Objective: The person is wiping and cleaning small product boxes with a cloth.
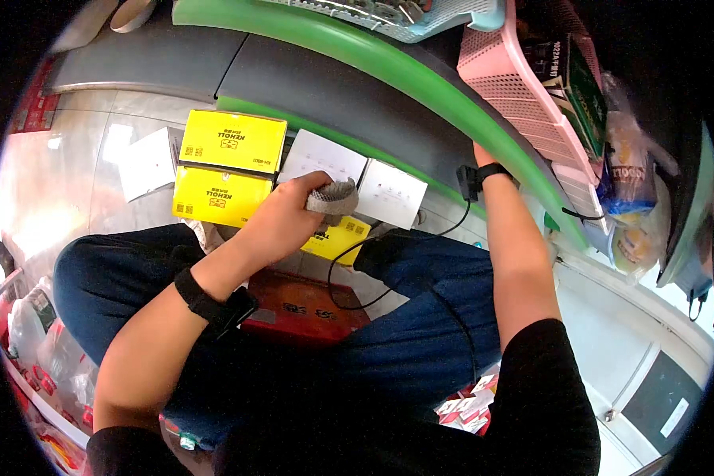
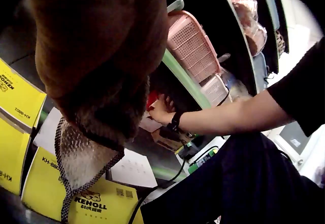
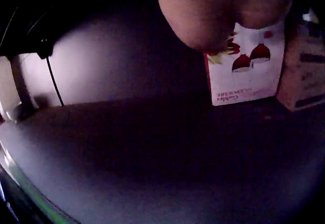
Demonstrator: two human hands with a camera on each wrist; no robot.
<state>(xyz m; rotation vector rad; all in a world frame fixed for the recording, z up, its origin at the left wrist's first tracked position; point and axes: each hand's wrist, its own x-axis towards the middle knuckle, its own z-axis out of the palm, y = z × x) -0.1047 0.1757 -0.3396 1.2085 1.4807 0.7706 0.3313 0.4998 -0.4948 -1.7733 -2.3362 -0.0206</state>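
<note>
My left hand (image 1: 282,218) grips a bunched grey mesh cloth (image 1: 333,198) above the yellow boxes. In the left wrist view the cloth (image 2: 86,155) hangs below the fingers, its border dark and checked. Far to the right, my right hand (image 2: 161,111) reaches into the lower shelf, mostly hidden under the green edge in the head view. It holds the top of a white box (image 3: 249,76) printed with red glasses, which stands on the dark shelf floor. Most of its fingers are out of sight in the right wrist view.
Yellow boxes (image 1: 234,141) and white boxes (image 1: 393,194) lie along the shelf front. A brown carton (image 3: 304,66) stands beside the glasses box. Above is a pink basket (image 1: 500,67) behind the green shelf edge (image 1: 357,51). A black cable (image 1: 333,278) crosses the legs.
</note>
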